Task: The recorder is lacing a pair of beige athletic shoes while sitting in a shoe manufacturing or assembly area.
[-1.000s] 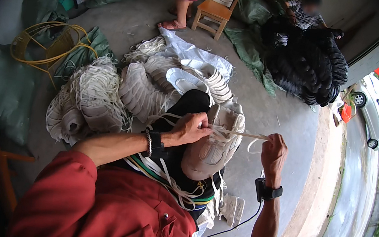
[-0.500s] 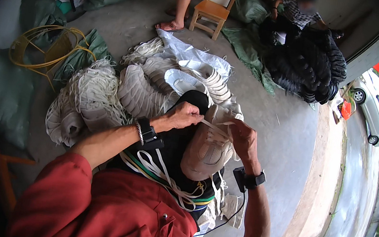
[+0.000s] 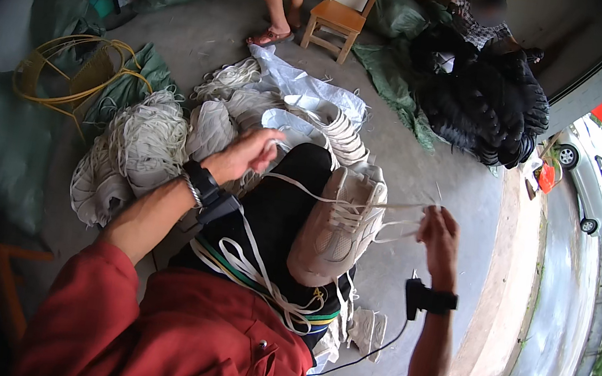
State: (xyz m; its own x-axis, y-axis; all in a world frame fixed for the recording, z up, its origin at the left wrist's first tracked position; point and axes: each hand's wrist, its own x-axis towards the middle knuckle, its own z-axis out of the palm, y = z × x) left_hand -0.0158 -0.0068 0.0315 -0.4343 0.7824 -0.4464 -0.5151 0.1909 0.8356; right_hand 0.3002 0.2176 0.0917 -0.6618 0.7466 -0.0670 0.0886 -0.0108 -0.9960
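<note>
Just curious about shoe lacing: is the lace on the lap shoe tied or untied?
Untied: the lace crosses the shoe, no bow shows, and loose lengths run leftward and to the right hand.

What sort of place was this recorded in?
Probably a small shoe workshop or storeroom used for handwork: a pale shoe rests on the wearer's lap, stacks of pale shoe uppers lie on the grey floor, and bulging green sacks stand to the left.
</note>
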